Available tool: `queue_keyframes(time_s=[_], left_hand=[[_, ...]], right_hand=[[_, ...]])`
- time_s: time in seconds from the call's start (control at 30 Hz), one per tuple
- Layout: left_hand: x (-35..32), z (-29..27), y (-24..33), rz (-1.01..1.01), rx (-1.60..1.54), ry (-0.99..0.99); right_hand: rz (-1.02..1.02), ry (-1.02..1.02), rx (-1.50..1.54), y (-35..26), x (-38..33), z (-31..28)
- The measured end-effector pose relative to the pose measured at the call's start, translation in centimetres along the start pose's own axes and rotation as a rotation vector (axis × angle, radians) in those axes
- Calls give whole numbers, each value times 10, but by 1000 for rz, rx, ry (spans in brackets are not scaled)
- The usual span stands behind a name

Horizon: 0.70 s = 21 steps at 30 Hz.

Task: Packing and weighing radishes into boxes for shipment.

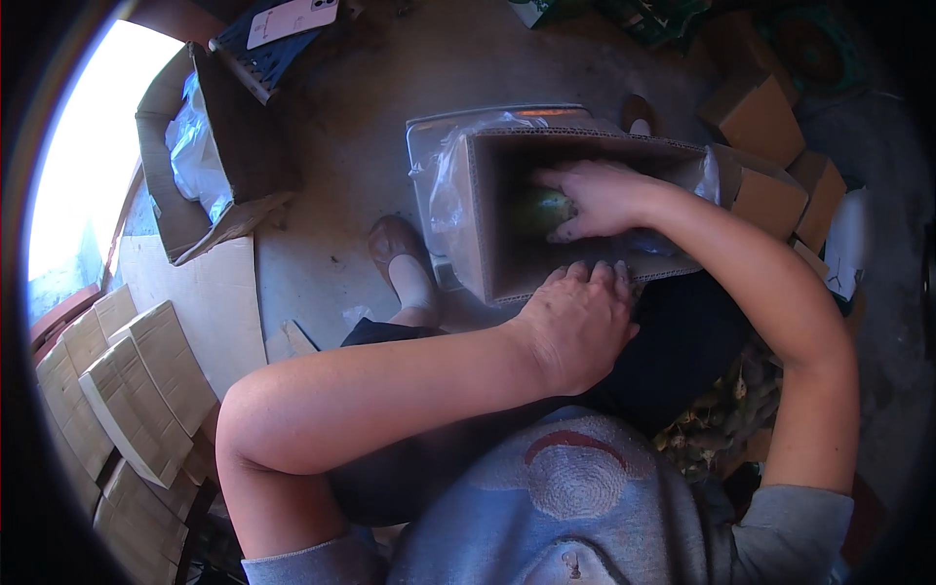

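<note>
An open cardboard box (476, 210) stands in front of me, tilted, with clear plastic film (448, 185) at its left side. My right hand (600, 200) reaches down into it, fingers curled round a smooth, rounded green fruit (548, 209); its exact kind is hard to make out in the shadow. On the near rim of the box lies my left hand (580, 317), its fingers bent over the edge and gripping it. More clear plastic shows inside, below my right wrist.
A second open carton (210, 229) holding a pale plastic bag (195, 146) stands at left. Folded cardboard boxes (136, 405) are stacked lower left. Closed cartons (760, 122) stand at right. A phone (292, 21) lies on a dark crate (244, 63) at the far left.
</note>
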<state>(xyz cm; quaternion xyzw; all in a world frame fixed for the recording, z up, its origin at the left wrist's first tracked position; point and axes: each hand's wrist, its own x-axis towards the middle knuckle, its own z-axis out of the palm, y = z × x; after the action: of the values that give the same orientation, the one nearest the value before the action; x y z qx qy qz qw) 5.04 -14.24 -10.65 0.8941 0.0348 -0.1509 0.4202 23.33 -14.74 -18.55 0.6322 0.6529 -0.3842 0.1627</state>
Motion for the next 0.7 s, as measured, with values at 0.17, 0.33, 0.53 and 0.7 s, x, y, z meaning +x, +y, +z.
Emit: queue_keyframes(time_s=[0.17, 0.33, 0.53, 0.7], left_hand=[[7, 3, -4, 5, -74, 48], [15, 3, -8, 25, -119, 127], [47, 14, 13, 88, -170, 164], [39, 11, 26, -66, -84, 93]], right_hand=[[-140, -133, -243, -2, 28, 16], [-217, 26, 302, 5, -50, 4], [-194, 497, 846, 80, -211, 22], [-143, 600, 713, 83, -259, 28]])
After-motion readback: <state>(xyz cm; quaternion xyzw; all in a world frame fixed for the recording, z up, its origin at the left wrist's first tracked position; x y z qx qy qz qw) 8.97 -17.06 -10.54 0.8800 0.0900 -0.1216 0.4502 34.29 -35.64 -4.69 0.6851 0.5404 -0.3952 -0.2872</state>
